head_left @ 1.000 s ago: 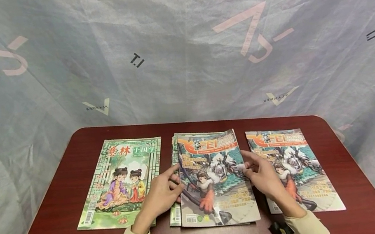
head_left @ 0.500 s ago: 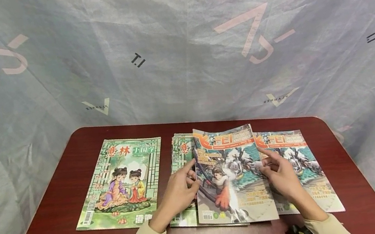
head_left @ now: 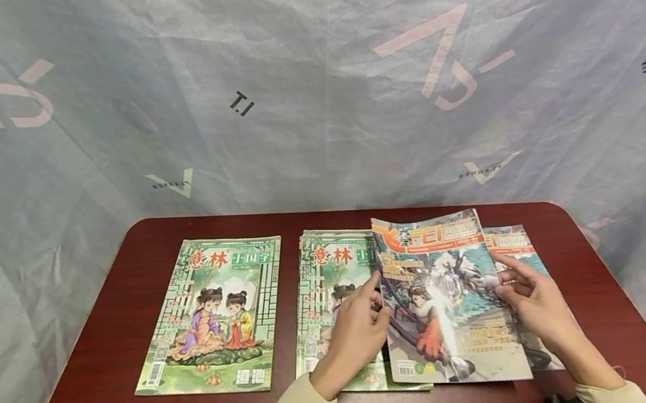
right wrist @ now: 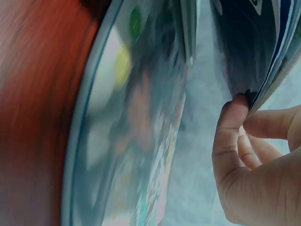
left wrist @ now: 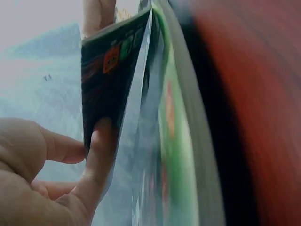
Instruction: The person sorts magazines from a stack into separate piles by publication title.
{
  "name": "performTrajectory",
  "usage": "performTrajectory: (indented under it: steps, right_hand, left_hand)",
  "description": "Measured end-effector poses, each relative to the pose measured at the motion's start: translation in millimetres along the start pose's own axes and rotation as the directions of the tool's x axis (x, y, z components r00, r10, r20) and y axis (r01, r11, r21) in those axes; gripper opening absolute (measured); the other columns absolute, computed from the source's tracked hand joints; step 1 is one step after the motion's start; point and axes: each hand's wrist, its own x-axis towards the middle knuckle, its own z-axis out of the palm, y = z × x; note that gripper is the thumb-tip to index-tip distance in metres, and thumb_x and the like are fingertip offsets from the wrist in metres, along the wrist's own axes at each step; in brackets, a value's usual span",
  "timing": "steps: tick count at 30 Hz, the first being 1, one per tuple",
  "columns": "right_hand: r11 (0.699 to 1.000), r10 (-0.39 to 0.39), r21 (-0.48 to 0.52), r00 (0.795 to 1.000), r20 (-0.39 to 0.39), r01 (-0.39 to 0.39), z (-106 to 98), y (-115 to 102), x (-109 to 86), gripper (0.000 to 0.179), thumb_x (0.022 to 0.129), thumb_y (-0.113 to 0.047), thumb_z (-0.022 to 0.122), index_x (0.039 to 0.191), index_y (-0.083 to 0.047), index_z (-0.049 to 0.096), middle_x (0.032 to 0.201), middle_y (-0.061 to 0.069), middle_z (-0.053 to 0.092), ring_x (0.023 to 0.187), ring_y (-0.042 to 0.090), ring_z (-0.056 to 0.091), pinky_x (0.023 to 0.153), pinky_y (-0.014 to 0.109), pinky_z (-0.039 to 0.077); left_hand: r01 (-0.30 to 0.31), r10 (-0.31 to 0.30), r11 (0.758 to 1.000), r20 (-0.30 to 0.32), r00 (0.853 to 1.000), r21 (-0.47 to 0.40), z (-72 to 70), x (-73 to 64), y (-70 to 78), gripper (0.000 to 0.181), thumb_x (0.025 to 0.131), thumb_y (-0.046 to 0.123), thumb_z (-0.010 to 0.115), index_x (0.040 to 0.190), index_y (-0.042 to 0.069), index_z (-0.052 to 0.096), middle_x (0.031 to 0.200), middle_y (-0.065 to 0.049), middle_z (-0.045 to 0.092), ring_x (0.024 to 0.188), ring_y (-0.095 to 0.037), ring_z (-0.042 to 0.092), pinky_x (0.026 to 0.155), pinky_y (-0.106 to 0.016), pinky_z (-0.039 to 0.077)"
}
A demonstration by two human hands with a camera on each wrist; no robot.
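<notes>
A magazine (head_left: 446,309) with an orange title and a red-gloved figure is held up between both hands. My left hand (head_left: 354,325) pinches its left edge; in the left wrist view the thumb and a finger (left wrist: 101,146) nip the magazine's side. On the opposite edge my right hand (head_left: 534,297) pinches it between thumb and fingers, as the right wrist view shows. Below the left side lies a green magazine stack (head_left: 338,285), partly covered by the left hand. Beneath the right side rests a matching orange-titled magazine (head_left: 519,246), mostly hidden by the held one.
Another green magazine (head_left: 214,321) lies at the left of the dark red table (head_left: 115,382). Grey printed cloth (head_left: 312,138) hangs behind the table and along its sides.
Both hands have carried the orange-titled magazine rightward, off the middle stack and over the matching magazine at right. More of the green cover in the middle now shows.
</notes>
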Motion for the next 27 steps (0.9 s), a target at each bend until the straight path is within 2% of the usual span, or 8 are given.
performTrajectory:
  steps: [5,12,17,23,27]
  right_hand:
    - [1.000,-0.012,-0.025,1.000,-0.027,0.012,-19,16,-3.0,0.065,0.103,0.012,0.068,0.165,-0.004,0.053,0.105,-0.008,0.067,0.084,-0.001,0.067,0.057,0.027,0.051]
    - [0.999,-0.042,-0.031,0.998,-0.038,0.041,-43,33,-1.9,0.069,0.103,0.012,0.069,0.166,-0.008,0.052,0.106,-0.017,0.069,0.089,-0.004,0.069,0.061,0.023,0.052]
    - [0.996,-0.080,-0.039,0.996,-0.034,0.079,-61,46,1.6,0.067,0.104,0.011,0.069,0.166,-0.007,0.052,0.107,-0.015,0.070,0.097,-0.008,0.069,0.070,0.015,0.054]
    - [0.995,-0.079,0.064,0.997,-0.014,0.080,-79,60,6.2,0.065,0.105,0.012,0.067,0.166,-0.008,0.053,0.106,-0.012,0.072,0.085,-0.001,0.067,0.060,0.024,0.049]
    - [0.989,-0.083,0.124,0.996,-0.027,0.086,-92,71,7.5,0.065,0.103,0.015,0.066,0.164,-0.007,0.055,0.105,-0.011,0.072,0.083,0.001,0.066,0.059,0.024,0.047]
  left_hand:
    - [0.005,-0.003,0.998,0.036,0.999,-0.060,17.8,-0.4,7.7,0.072,0.104,0.004,0.073,0.169,0.002,0.043,0.121,-0.011,0.071,0.090,-0.009,0.073,0.074,-0.024,0.060]
    - [0.038,-0.027,0.989,0.081,0.996,-0.141,38.9,-4.1,15.8,0.082,0.097,0.007,0.080,0.170,0.008,0.042,0.143,-0.017,0.068,0.109,-0.019,0.073,0.083,-0.026,0.060]
    - [0.069,-0.027,0.969,0.176,0.984,-0.238,48.9,-4.5,23.1,0.082,0.096,0.007,0.081,0.169,0.008,0.044,0.153,-0.018,0.062,0.114,-0.019,0.072,0.085,-0.023,0.060]
    - [0.087,-0.002,0.948,0.267,0.964,-0.306,60.3,-3.2,29.8,0.081,0.098,0.010,0.083,0.169,0.011,0.045,0.164,-0.016,0.053,0.107,-0.012,0.075,0.085,-0.021,0.059]
    - [0.109,-0.015,0.947,0.299,0.954,-0.302,71.4,-2.1,33.3,0.082,0.097,0.015,0.086,0.169,0.016,0.047,0.162,-0.013,0.057,0.114,-0.012,0.074,0.090,-0.023,0.059]
